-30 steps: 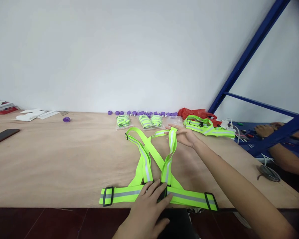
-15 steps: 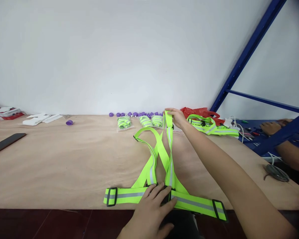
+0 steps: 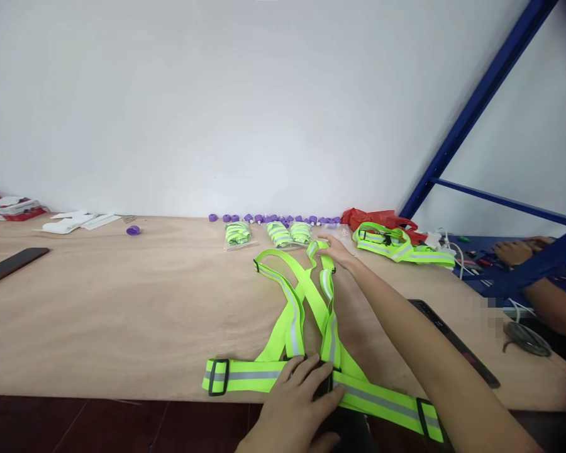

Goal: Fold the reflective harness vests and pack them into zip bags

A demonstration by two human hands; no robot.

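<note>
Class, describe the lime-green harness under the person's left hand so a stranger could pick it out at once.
Find the near edge of the wooden table, where the left hand rests. Under that hand lies the lime-green harness, its far end at the right hand. Unlike the second harness beside the red plastic and the three bagged bundles, it lies spread open.

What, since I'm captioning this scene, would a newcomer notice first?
Probably the bright yellow-green strap harness at the table's near edge, the left hand flat on its middle, the right hand at a far loop. Next, likely the blue beam slanting at right and the red plastic near the wall.
</note>
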